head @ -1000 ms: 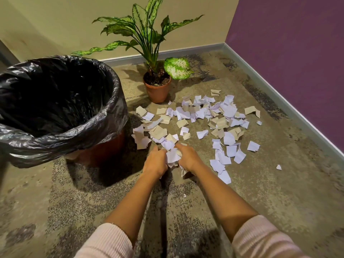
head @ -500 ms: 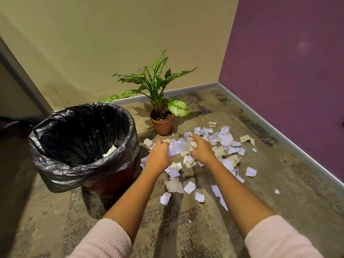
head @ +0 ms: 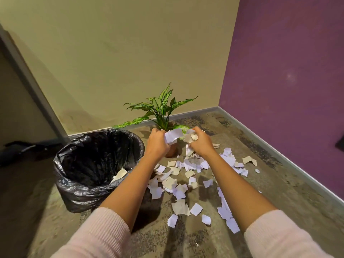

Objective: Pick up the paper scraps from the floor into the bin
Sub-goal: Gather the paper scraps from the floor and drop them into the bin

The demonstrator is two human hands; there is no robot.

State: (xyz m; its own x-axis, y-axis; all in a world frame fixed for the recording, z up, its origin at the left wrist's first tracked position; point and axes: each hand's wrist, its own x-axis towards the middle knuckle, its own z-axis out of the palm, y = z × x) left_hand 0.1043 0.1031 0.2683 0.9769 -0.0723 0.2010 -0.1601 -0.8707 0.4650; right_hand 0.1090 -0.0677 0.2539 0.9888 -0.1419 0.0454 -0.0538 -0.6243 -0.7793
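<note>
Both hands are raised above the floor, cupped toward each other around a bunch of paper scraps (head: 172, 135). My left hand (head: 156, 144) grips the white pieces and my right hand (head: 202, 144) grips white and beige ones. They hover just right of the bin (head: 74, 185), a round container lined with a black bag, with a scrap (head: 119, 174) lying inside. Several white and beige scraps (head: 176, 183) still litter the carpet below and to the right of my arms.
A potted plant (head: 162, 112) in a terracotta pot stands behind my hands near the beige wall. A purple wall with a grey skirting (head: 279, 155) runs along the right. A dark object (head: 18, 148) lies on the floor at far left.
Both hands have lifted from the floor with a bunch of scraps and moved up and slightly left toward the bin. My view has tilted upward, and a few pieces dropped to the carpet.
</note>
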